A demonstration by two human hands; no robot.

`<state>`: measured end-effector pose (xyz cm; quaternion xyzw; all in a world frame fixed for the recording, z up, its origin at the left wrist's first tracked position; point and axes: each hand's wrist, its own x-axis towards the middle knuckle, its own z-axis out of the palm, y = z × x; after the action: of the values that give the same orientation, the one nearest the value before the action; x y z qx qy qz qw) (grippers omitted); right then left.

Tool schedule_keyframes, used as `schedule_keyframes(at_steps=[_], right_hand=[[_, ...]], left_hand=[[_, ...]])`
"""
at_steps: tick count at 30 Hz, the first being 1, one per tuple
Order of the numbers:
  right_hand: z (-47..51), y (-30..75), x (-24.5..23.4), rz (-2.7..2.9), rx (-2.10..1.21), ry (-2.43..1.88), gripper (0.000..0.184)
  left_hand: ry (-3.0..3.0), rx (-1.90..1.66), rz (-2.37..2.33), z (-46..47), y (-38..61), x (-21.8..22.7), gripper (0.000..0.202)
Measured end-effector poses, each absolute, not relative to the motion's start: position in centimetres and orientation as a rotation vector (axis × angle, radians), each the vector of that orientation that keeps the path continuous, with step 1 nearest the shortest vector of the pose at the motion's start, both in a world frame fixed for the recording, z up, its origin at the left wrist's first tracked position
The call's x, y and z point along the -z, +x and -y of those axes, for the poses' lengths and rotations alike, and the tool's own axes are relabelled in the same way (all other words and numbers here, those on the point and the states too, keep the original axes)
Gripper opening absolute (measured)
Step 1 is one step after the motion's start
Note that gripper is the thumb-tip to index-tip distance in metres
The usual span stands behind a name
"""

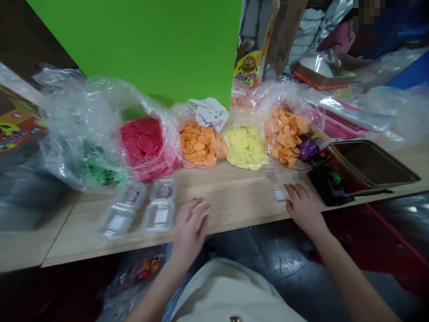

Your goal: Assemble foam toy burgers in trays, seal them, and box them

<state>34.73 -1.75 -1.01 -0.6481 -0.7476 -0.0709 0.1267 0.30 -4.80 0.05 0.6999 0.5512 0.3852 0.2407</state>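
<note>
My left hand (191, 228) hovers at the table's front edge, its fingers loosely spread with nothing in them. Just left of it stand two clear hinged plastic boxes with lids up, the nearer box (160, 215) and the farther box (116, 222); each has a white square in its base. My right hand (303, 203) is over the tabletop with fingers stretched out, beside a small white square (279, 194). Whether a fingertip touches that square I cannot tell. Behind the hands are open bags of red pieces (142, 141), orange discs (200, 145) and yellow pieces (247, 145).
Green pieces (100, 165) fill a bag at the left, and more orange pieces (284, 134) fill one at the right. A black tape dispenser (330, 185) and a dark tray (375, 163) lie right of my right hand. A green panel (144, 49) rises behind.
</note>
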Motion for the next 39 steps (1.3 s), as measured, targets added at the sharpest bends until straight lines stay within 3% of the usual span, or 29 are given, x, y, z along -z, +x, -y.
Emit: schedule_keyframes(at_steps=[4, 7, 9, 12, 18, 24, 27, 34, 39], right_hand=[[1.5, 17.0, -1.0, 2.366, -0.133, -1.135, 0.026], [1.2, 5.4, 0.3, 2.644, -0.226, -0.649, 0.03], [1.2, 1.9, 1.4, 2.735, -0.228, -0.623, 0.02], [1.1, 1.9, 2.0, 2.709, -0.371, -0.724, 0.018], [-0.9, 4.3, -0.8, 2.408, -1.066, -0.773, 0.019], [0.4, 5.3, -4.1, 1.866, -1.448, -0.864, 0.019], [0.7, 6.5, -4.4, 1.652, -1.644, -0.896, 0.021], [-0.2, 9.8, -3.9, 1.509, -1.677, -0.877, 0.029], [-0.7, 17.4, -3.2, 1.681, -1.02, -1.087, 0.026]], left_hand=[[1.927, -1.073, -1.863, 7.1, -10.3, -1.2, 0.047], [1.558, -1.291, -1.913, 8.1, -13.5, -1.1, 0.052], [1.354, -1.386, -1.945, 8.8, -14.0, -1.1, 0.047], [1.358, -1.258, -2.002, 9.7, -14.1, -1.2, 0.035], [1.286, -1.265, -1.884, 9.3, -14.3, -1.8, 0.025], [1.036, -1.325, -1.347, 7.3, -10.5, -4.5, 0.06], [1.055, -1.287, -1.235, 5.8, -8.3, -5.0, 0.067], [0.849, -1.406, -1.229, 4.0, -3.9, -3.4, 0.056], [0.898, -1.512, -1.231, 4.0, -2.1, -2.1, 0.052]])
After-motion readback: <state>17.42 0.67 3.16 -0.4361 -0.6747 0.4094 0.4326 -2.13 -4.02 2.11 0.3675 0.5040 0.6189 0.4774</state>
